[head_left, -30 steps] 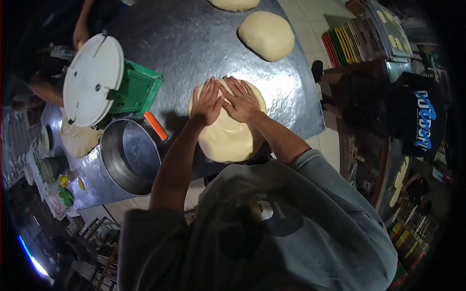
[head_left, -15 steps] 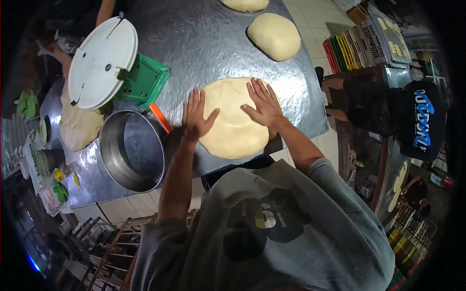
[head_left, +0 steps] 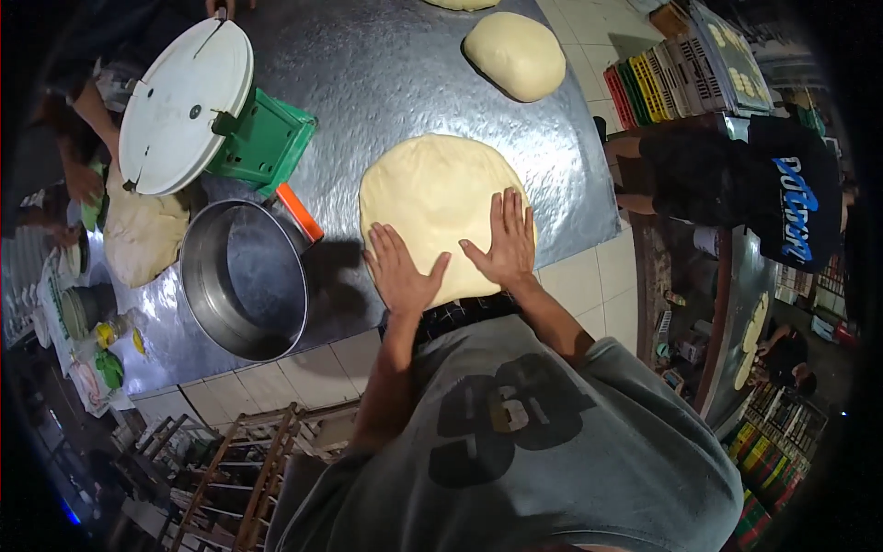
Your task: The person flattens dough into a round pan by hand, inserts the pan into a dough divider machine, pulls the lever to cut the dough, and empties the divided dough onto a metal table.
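Observation:
A wide, flattened round of pale dough lies on the metal table in front of me, close to its near edge. My left hand rests flat on the near left part of the dough, fingers stretched out and thumb spread toward the middle. On the near right part, my right hand presses with an open palm, its fingers pointing away from me. The thumbs face each other with a strip of dough between them. Neither hand grips anything.
Left of the dough stand a round steel pan and a green scale with a white dish. A dough ball sits at the far right. More dough lies left, near co-workers' hands. Another person stands right, beside stacked crates.
Both hands have drawn back toward me, from the dough's sides to its near part. The dough's outline has shifted slightly away and looks rounder. Co-workers at the left have moved.

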### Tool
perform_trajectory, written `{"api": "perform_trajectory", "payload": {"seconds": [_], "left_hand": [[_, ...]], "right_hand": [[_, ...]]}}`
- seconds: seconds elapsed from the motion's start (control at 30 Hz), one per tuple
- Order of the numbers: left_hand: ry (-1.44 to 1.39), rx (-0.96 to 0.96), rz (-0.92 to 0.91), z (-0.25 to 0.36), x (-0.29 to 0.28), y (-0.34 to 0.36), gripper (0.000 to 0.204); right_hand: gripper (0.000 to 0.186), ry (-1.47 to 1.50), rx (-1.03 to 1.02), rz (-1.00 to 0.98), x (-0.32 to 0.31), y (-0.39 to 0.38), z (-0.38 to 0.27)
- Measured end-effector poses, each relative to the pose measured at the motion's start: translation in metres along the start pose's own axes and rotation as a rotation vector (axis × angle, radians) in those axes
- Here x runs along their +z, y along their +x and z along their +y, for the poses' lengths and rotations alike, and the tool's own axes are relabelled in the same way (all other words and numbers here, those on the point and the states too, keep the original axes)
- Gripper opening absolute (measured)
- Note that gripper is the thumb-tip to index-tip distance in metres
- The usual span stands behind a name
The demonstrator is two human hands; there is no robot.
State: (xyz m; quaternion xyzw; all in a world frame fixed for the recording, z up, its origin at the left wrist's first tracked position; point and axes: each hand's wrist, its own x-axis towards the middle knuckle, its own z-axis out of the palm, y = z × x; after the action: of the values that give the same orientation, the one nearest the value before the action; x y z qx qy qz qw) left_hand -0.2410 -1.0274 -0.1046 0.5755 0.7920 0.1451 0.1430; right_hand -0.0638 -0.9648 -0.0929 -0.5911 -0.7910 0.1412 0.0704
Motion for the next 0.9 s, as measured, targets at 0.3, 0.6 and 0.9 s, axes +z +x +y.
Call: {"api": "perform_trajectory", "payload": {"seconds": [0.3, 0.6, 0.9], "left_hand": [[-0.039, -0.18, -0.095, -0.04, -0.008, 0.058, 0.071], [-0.681, -0.026, 0.112, -0.019, -0.069, 0.083, 0.028], [-0.793, -0.158, 0.244, -0.032, -0.043, 0.068, 0.023]], "right_hand": [[0.077, 0.155, 0.314, -0.288, -0.025, 0.052, 0.019], [0.048, -0.135, 0.043, 0.026, 0.025, 0.13, 0.006], [0.068, 0.041, -0.354, -0.134, 0.035, 0.154, -0.093]]}}
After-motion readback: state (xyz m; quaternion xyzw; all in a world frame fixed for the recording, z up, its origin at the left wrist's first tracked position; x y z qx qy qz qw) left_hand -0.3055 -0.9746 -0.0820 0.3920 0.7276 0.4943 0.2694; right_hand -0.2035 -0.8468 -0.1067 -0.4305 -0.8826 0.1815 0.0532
